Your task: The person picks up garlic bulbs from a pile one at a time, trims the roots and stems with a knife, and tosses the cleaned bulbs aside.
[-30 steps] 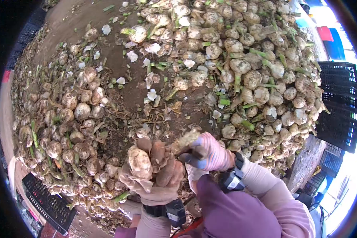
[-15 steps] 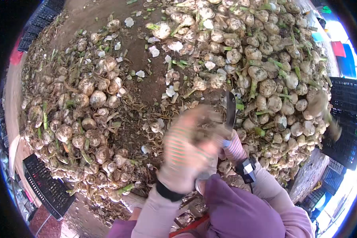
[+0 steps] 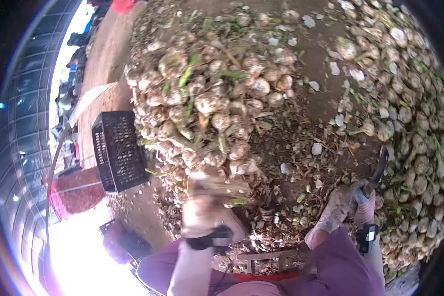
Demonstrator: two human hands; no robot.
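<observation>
Purple was recorded on the garment (image 3: pixel 343 259) at 5 o'clock, pink striping on the glove (image 3: pixel 365 213) at 4, black on the crate (image 3: pixel 121 158) at 9, brown-mottled cream on bulbs (image 3: pixel 420 181) at 3.

Dirt strip (image 3: pixel 320 104) between bulb heaps (image 3: pixel 207 104), crate (image 3: pixel 118 153) seemingly blocking left

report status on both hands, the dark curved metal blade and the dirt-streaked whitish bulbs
Left hand blurred at the left pile of bulbs, grip unclear. Right hand holding the dark curved blade. Dirt-caked foot close beside the right hand.
</observation>
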